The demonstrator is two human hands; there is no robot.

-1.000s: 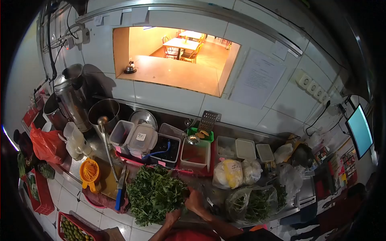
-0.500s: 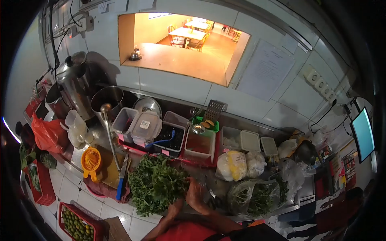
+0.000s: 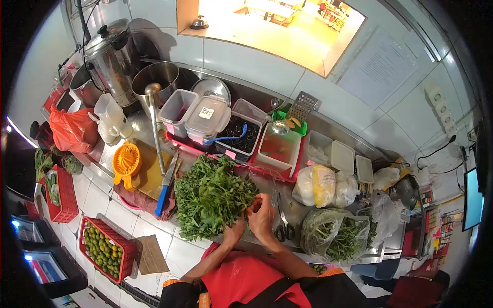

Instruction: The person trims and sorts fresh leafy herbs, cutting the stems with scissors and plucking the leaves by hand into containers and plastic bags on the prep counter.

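A large bunch of leafy greens (image 3: 213, 197) is held over the counter's front edge, its leaves spreading to the left. My left hand (image 3: 234, 232) is closed around the stem end from below, with its fingers partly hidden by leaves. Close beside it, my right hand (image 3: 262, 216) has its fingers curled and pinched at the stems. Black-handled scissors (image 3: 283, 228) lie just right of my right hand. Further right, an open clear plastic bag (image 3: 314, 226) contains more greens. A blue-handled knife (image 3: 165, 190) rests left of the bunch, on the edge of a yellowish cutting board (image 3: 149, 177).
Behind the bunch, plastic tubs (image 3: 280, 149) stand on a red tray. An orange juicer (image 3: 127, 161), a ladle (image 3: 154, 113) and a steel pot (image 3: 156, 77) are at left. White-filled bags (image 3: 314, 186) sit at right. A red crate (image 3: 105, 251) of small green fruit is on the floor.
The view has tilted downward, so the counter sits higher and more of my torso shows. Both hands stay at the stems; the right hand's fingers are now more tightly bent.
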